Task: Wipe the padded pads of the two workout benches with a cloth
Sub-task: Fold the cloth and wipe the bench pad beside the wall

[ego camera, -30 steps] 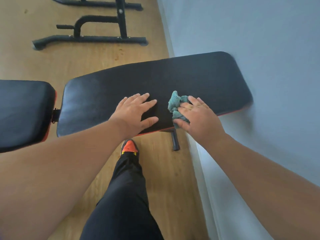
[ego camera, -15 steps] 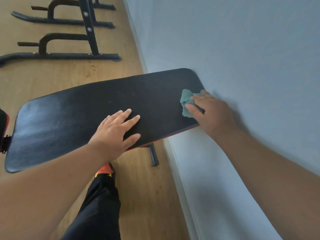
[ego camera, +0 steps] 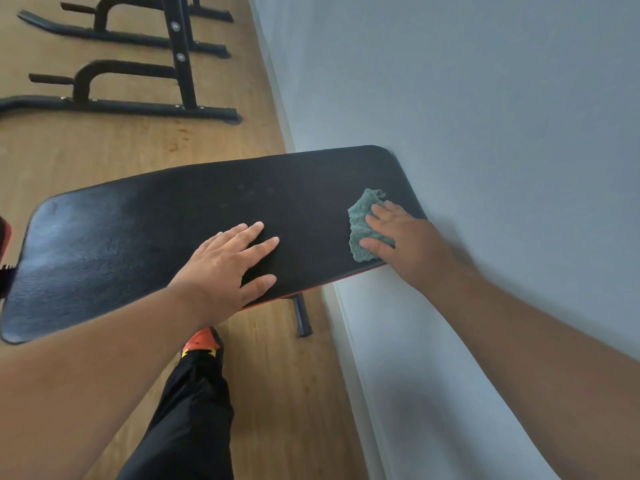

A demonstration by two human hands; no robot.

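A long black bench pad (ego camera: 138,230) with a red lower edge runs across the view, its right end against the wall. My left hand (ego camera: 225,268) rests flat on the pad near its front edge, fingers spread. My right hand (ego camera: 412,247) presses a crumpled teal cloth (ego camera: 360,220) onto the pad's right end, with fingers and thumb lying on top of the cloth. A sliver of the neighbouring pad's red edge (ego camera: 3,233) shows at the far left.
A grey wall (ego camera: 485,116) stands directly right of the pad. Black metal rack bases (ego camera: 121,105) lie on the wooden floor behind. The bench's foot bar (ego camera: 301,317) and my leg with an orange shoe (ego camera: 201,341) are below the pad.
My right hand slid the cloth from the pad's middle to its right end by the wall, then slightly back toward the front edge. The view swung right, and the left hand stayed planted.
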